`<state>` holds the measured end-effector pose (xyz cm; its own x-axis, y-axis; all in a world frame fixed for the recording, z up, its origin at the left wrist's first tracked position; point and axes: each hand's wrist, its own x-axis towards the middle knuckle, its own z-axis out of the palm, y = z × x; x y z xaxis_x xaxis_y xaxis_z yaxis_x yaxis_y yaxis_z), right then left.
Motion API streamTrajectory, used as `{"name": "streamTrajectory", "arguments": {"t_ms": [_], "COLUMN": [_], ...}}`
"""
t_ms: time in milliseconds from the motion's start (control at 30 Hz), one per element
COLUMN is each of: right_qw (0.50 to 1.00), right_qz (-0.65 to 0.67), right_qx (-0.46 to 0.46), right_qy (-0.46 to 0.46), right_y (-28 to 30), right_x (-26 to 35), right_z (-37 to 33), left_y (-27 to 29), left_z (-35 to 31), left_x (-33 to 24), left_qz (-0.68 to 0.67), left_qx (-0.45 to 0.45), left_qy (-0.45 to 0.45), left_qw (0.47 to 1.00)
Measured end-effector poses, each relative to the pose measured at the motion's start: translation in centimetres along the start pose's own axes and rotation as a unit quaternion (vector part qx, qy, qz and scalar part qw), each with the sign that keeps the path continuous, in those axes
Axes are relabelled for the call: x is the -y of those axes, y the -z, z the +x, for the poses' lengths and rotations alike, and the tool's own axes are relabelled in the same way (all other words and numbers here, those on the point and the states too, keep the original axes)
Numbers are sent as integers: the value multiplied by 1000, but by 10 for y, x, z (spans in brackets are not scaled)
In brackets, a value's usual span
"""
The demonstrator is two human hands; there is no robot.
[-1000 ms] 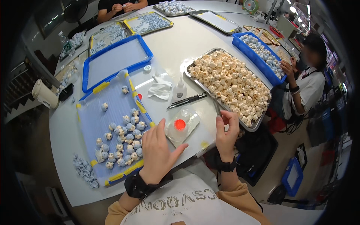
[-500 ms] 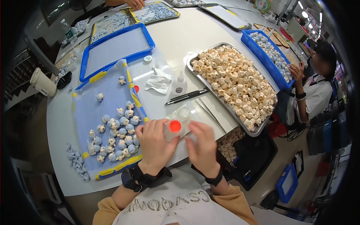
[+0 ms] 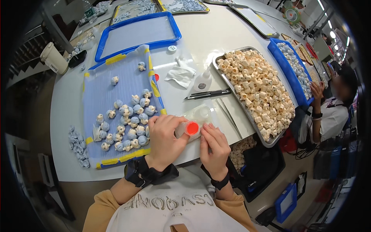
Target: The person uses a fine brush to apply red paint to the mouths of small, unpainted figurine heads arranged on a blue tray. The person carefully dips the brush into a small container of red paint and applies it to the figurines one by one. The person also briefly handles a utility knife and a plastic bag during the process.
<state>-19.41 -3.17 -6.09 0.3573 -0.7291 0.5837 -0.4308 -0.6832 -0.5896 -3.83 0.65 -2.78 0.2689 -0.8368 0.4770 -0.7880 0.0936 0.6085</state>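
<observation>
My left hand (image 3: 165,139) is closed around a small clear pot with a bright orange-red round top (image 3: 192,128), near the table's front edge. Beside the pot, my right hand (image 3: 215,149) has its fingers drawn together, their tips at its right side. Whatever those fingers may hold is hidden. Just beyond both hands is a clear plastic piece (image 3: 201,113). Tweezers (image 3: 230,119) and dark slim tools (image 3: 207,94) rest farther up. On the left, a blue-lined tray (image 3: 101,91) bears several small cream-and-blue heads (image 3: 126,111).
A metal tray (image 3: 219,66) heaped with hollow cream pieces stands right. Behind lie a white bottle (image 3: 203,81), crumpled tissue (image 3: 181,76) and a blue-rimmed tray (image 3: 101,43). Loose blue pieces (image 3: 78,147) lie far left. A co-worker (image 3: 333,112) sits at the right beside a blue bin (image 3: 280,63).
The view has shifted, so the table things appear farther right. My right hand, blurred before, has come down against the right side of the pot. My left hand keeps its hold.
</observation>
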Motion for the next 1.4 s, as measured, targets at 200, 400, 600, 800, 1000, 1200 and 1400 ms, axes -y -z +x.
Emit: {"name": "streamTrajectory", "arguments": {"t_ms": [200, 400, 600, 800, 1000, 1200, 1400], "right_qw": [1000, 999, 999, 999, 1000, 1000, 999], "right_qz": [15, 29, 34, 32, 19, 25, 38], "right_qx": [-4, -7, -12, -14, -10, -13, -29], "right_qy": [-8, -12, -13, -7, -6, -1, -3], "right_y": [1, 1, 1, 0, -1, -1, -3], "right_x": [-2, -3, -4, -4, -5, -5, -8], "right_z": [0, -1, -2, -2, -2, -4, -1], "left_y": [1, 3, 6, 4, 8, 14, 26], "left_z": [1, 6, 13, 16, 18, 20, 31], "left_x": [2, 7, 6, 8, 8, 11, 19], "left_qz": [-30, -63, -83, -107, -116, -176, -249], "left_qx": [12, 26, 37, 30, 63, 112, 63], "left_qy": [55, 83, 85, 105, 134, 213, 242], "left_qw": [998, 994, 992, 988, 982, 955, 936]}}
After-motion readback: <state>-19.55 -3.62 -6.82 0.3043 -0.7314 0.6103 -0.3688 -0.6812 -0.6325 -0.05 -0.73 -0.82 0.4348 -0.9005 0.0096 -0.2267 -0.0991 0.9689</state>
